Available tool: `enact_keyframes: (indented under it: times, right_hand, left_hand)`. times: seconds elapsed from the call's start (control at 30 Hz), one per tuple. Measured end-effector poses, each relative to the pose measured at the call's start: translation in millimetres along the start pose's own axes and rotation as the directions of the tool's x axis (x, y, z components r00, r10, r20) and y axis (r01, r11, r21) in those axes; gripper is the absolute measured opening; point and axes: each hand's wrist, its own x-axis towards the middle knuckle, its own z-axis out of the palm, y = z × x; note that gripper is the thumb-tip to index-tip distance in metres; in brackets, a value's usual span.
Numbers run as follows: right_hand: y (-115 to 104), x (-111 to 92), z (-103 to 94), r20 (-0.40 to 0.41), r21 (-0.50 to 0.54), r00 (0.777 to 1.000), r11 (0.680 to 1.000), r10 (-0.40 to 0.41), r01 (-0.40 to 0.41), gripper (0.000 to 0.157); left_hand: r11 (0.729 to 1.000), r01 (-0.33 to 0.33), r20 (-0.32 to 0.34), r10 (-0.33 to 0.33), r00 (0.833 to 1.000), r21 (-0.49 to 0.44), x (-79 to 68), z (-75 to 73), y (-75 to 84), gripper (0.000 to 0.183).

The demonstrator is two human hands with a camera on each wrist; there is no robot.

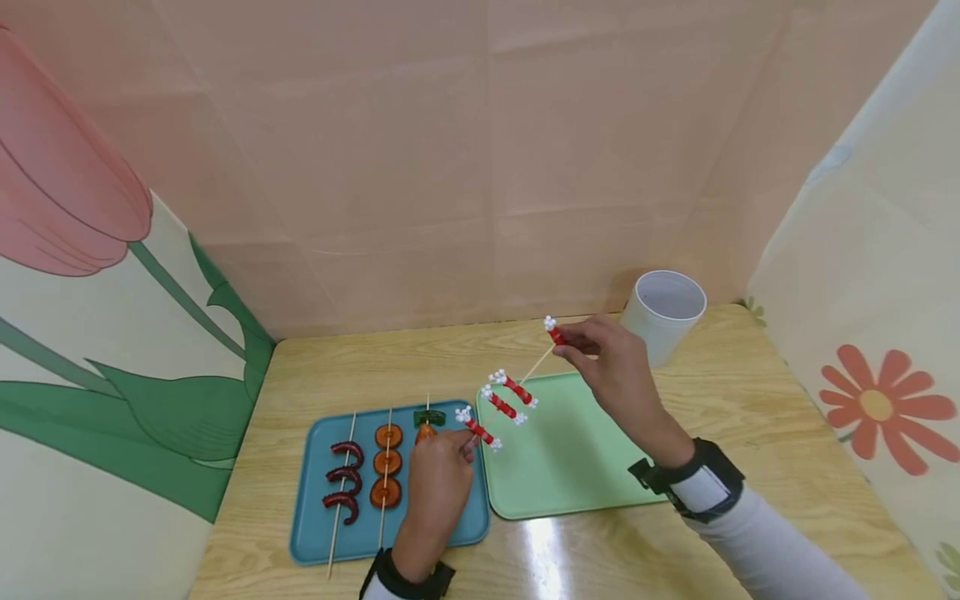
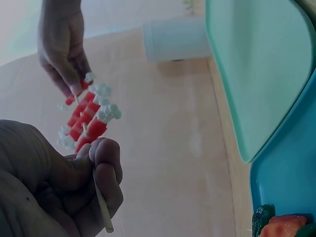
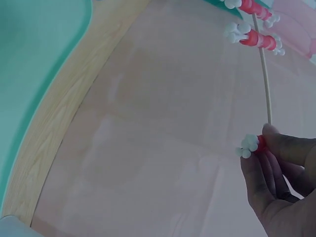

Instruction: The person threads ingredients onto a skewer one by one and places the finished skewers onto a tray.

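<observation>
My left hand (image 1: 438, 479) grips a thin wooden skewer (image 1: 537, 363) near its lower end, over the blue tray's right side. In the left wrist view the stick's blunt end (image 2: 105, 212) pokes out below the curled fingers. Three red pieces with knobbly white ends (image 1: 503, 406) sit crosswise on the skewer, close to the left hand. At the far end, my right hand (image 1: 618, 383) pinches another red-and-white piece (image 3: 254, 144) between thumb and fingers, at the stick's tip. Bare stick shows between this piece and the others.
A blue tray (image 1: 315, 533) on the left holds sausage, round-slice and mixed vegetable-looking skewers. Beside it lies a light green tray (image 1: 555, 467), under the hands. A white cup (image 1: 660, 325) stands at the back right near the wall.
</observation>
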Motion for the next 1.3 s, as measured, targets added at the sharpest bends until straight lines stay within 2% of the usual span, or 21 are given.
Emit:
enact_keyframes:
  times: [0.37, 0.67, 0.9, 1.13, 1.2, 1.3]
  right_hand:
    - [-1, 2, 1.0, -0.024, -0.024, 1.000, 1.000, -0.016, 0.016, 0.028]
    - [5, 2, -0.3, 0.027, 0.060, 0.999, 0.997, 0.035, -0.037, 0.031]
    - [3, 0, 1.2, 0.001, 0.061, 1.000, 0.998, 0.016, -0.016, 0.029]
    - [-1, -1, 3.2, -0.007, 0.079, 0.999, 0.996, 0.044, -0.043, 0.027]
    - [-3, -3, 4.9, -0.023, 0.064, 0.998, 0.997, 0.051, -0.050, 0.026]
    - [-5, -6, 11.1, -0.059, 0.029, 0.998, 0.999, 0.016, -0.015, 0.025]
  left_hand:
    - [1.000, 0.026, 0.021, -0.025, 0.999, -0.008, -0.5, -0.3, 3.6, 0.017]
    - [1.000, -0.006, -0.004, 0.006, 1.000, 0.005, -1.3, -2.1, 4.2, 0.016]
    - [0.999, -0.033, -0.011, 0.034, 0.999, 0.007, -0.3, -2.2, 2.6, 0.020]
    - [0.999, -0.052, -0.023, 0.052, 0.998, 0.012, 0.6, -2.9, 2.0, 0.021]
    - [0.999, -0.049, -0.023, 0.049, 0.999, 0.008, 0.9, -3.0, 2.4, 0.019]
    - [0.999, -0.036, -0.017, 0.036, 0.999, -0.001, 1.4, -3.5, 4.3, 0.018]
